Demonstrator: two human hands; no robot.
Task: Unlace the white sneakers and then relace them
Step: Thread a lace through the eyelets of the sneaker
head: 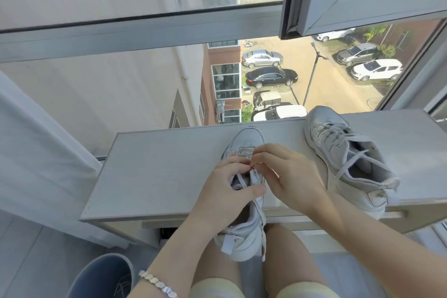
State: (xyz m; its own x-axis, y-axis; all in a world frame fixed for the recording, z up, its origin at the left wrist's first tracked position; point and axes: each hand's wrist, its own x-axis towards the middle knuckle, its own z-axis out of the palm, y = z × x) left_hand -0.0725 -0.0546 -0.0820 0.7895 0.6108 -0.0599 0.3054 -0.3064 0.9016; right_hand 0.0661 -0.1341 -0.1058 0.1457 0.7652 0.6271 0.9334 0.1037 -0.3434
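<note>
Lace is pinched at the upper eyelets of the near sneaker by the right hand, whose fingers are drawn together over it. The shoe's throat is gripped by the left hand, fingers curled over one side, thumb laid across the other. The near sneaker is set on the pale tabletop, toe toward the window, heel overhanging the front edge above the person's knees; a loose lace end is seen hanging beside the heel. The second sneaker, its laces threaded but slack, is placed apart to the right. A beaded bracelet is worn on the left wrist. A blue bin is seen at lower left, a curtain above it, and parked cars outside.
</note>
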